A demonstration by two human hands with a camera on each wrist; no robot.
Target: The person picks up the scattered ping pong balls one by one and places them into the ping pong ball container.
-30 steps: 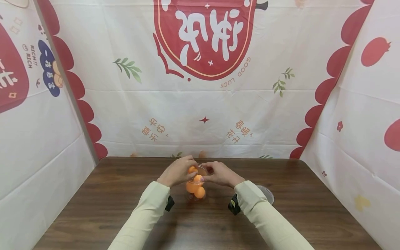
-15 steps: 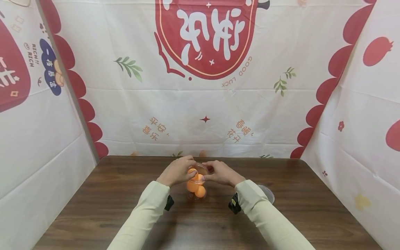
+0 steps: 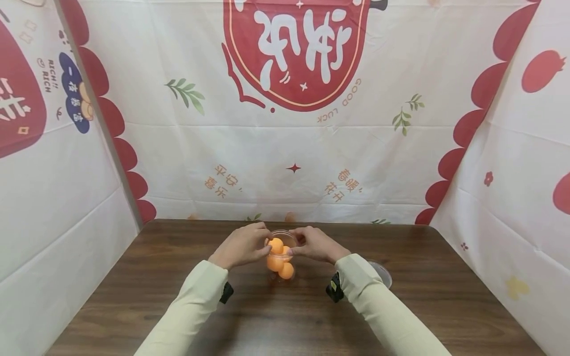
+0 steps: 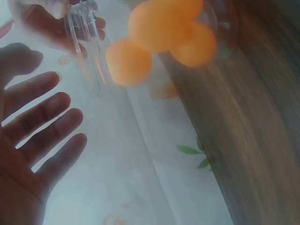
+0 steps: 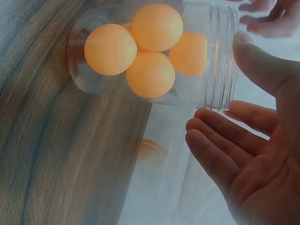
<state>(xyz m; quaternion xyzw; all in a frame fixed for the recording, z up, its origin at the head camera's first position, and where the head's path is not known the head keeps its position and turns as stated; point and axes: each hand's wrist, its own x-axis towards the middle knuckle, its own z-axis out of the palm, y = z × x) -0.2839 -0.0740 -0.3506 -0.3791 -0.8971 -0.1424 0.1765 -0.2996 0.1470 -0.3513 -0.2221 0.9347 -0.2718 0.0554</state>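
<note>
A clear plastic jar with a threaded neck stands upright on the table, uncovered. Several orange table-tennis balls are piled inside it. My right hand holds the jar's rim, thumb on the near side and fingers on the far side. To the left of the rim is my left hand; in the left wrist view its fingers are spread, with a gap between them and the jar, and nothing lies in the palm.
A clear round lid lies on the wooden table, partly hidden by the right sleeve. Printed cloth hangs behind the table and along both sides.
My left hand has let go of the ball at the jar's mouth and drawn back to the left. That ball now sits on the others inside. The right hand keeps its hold.
</note>
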